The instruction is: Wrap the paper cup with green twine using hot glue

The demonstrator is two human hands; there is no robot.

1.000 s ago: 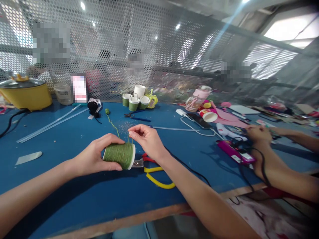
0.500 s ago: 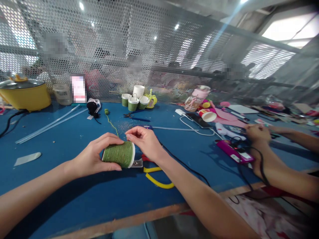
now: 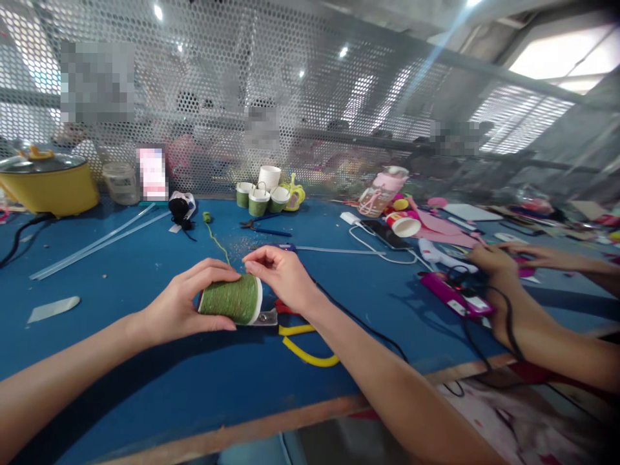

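My left hand (image 3: pixel 194 300) grips a cup wrapped in green yarn (image 3: pixel 230 301), which lies on its side with its white rim to the right. Fingers are on top and the thumb is below. Just above the rim, my right hand (image 3: pixel 271 268) is closed in a pinch; what is between its fingertips is too small to make out. A thin green yarn strand (image 3: pixel 220 245) runs from behind the cup to a small green yarn ball (image 3: pixel 207 217). Scissors with yellow and red handles (image 3: pixel 310 358) lie beneath my right wrist, their blade partly behind the cup.
At the back stand several green-wrapped cups (image 3: pixel 259 202), with blue-handled pliers (image 3: pixel 268 229) before them. A yellow electric pot (image 3: pixel 48 184) is at far left. On the right, a co-worker's hand (image 3: pixel 494 258) is near a purple power strip (image 3: pixel 455 296) and cables.
My hands and the wrapped cup stay almost where they were, the cup turning very slightly. At right, the co-worker's hands have shifted, with the farther one moving left.
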